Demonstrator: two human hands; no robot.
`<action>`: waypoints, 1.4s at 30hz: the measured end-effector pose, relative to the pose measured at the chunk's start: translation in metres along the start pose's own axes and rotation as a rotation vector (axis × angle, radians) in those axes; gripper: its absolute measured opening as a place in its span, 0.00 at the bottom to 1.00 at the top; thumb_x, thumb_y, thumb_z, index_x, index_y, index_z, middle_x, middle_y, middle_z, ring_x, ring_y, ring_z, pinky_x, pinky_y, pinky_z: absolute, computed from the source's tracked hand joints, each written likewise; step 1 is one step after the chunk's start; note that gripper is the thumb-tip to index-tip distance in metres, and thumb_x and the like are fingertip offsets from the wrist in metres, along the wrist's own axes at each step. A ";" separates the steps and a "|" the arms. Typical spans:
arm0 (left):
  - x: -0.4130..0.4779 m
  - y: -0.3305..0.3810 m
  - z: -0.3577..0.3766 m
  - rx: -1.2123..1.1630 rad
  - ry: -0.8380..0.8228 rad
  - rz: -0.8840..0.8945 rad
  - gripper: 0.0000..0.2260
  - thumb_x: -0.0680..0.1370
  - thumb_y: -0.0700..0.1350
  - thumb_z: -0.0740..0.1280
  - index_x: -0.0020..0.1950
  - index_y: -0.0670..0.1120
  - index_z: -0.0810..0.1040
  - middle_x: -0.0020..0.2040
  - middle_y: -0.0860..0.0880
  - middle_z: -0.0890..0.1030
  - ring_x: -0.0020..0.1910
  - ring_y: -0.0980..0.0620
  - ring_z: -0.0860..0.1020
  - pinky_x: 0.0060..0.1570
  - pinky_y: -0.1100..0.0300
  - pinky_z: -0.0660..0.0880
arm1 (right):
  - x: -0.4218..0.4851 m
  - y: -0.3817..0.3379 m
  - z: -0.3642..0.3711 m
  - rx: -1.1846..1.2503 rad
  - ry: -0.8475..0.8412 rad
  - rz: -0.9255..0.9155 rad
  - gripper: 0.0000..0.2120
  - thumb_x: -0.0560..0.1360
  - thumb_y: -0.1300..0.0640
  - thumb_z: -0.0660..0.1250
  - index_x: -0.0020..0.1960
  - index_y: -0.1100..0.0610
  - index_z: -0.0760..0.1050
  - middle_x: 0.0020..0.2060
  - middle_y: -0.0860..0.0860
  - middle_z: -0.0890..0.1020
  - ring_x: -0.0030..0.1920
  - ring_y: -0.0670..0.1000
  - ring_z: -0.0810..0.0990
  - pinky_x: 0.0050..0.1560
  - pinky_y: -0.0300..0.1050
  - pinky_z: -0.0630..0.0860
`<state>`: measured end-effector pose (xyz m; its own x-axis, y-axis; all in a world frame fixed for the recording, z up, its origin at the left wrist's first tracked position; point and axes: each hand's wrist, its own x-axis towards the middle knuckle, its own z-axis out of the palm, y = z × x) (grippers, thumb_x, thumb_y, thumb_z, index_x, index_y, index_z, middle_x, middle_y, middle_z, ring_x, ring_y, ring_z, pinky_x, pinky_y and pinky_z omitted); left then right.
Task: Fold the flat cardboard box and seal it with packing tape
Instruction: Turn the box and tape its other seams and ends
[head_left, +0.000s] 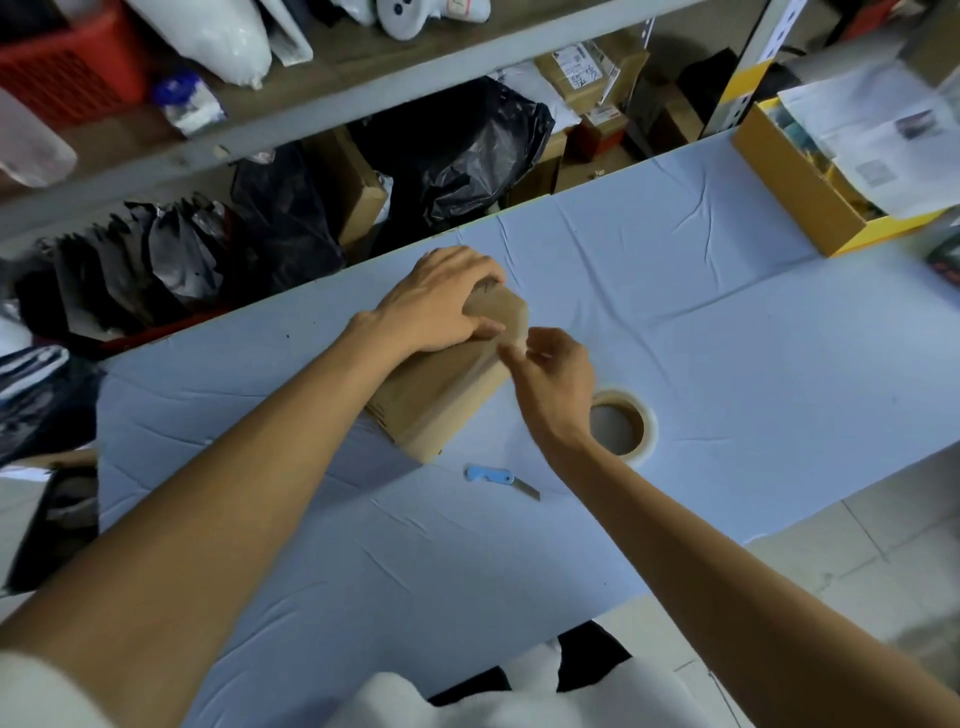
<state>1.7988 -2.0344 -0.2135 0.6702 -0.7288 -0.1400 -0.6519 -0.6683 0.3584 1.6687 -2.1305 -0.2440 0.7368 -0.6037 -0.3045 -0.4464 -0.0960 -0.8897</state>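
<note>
Your cardboard box sat near the middle of the worktop, already folded into a long block and lying at an angle, its far end pointing toward the shelving. You had your left hand laid over that far end, palm down, fingers wrapped over the top edge and thumb pressed along the near side, so its grip was clamped on the box. Your right hand hovered just beside the box's right face, fingers curled and drawn together near the thumb; motion blur there made it hard to say whether that grip pinched a strip of tape or nothing, though it seemed to touch the box's upper corner.

The roll of packing tape lay flat on the worktop just to the right of the box, partly hidden behind your right wrist. A small blue utility knife, blade extended, rested on the cloth in front of the box, nearer to you and apart from both box and roll.

At the far right corner of the worktop stood an open yellow-edged carton with papers on top. Behind the worktop, black plastic bags and brown parcels filled the lower shelf.
</note>
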 end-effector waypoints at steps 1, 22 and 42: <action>0.002 -0.004 0.000 -0.012 0.018 -0.033 0.23 0.73 0.57 0.70 0.64 0.52 0.70 0.64 0.50 0.69 0.68 0.47 0.63 0.62 0.56 0.61 | -0.007 0.002 0.005 -0.016 -0.059 0.011 0.23 0.72 0.49 0.71 0.62 0.59 0.73 0.55 0.54 0.81 0.55 0.52 0.79 0.56 0.50 0.76; -0.038 -0.064 -0.004 0.030 0.157 -0.252 0.12 0.80 0.49 0.62 0.62 0.49 0.75 0.73 0.46 0.64 0.72 0.42 0.57 0.69 0.49 0.58 | 0.023 -0.003 0.007 -0.078 -0.593 -0.263 0.23 0.67 0.65 0.69 0.62 0.59 0.78 0.49 0.51 0.82 0.50 0.49 0.79 0.53 0.55 0.78; -0.034 -0.042 -0.010 -0.183 -0.055 -0.207 0.16 0.76 0.58 0.64 0.63 0.59 0.74 0.60 0.50 0.77 0.57 0.48 0.74 0.56 0.49 0.72 | -0.008 0.024 -0.001 0.147 -0.351 -0.147 0.18 0.69 0.66 0.73 0.58 0.59 0.80 0.49 0.48 0.84 0.51 0.42 0.82 0.45 0.30 0.76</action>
<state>1.8064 -1.9800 -0.2146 0.7588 -0.5902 -0.2755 -0.4248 -0.7691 0.4775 1.6516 -2.1284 -0.2626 0.9273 -0.2825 -0.2455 -0.2647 -0.0312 -0.9638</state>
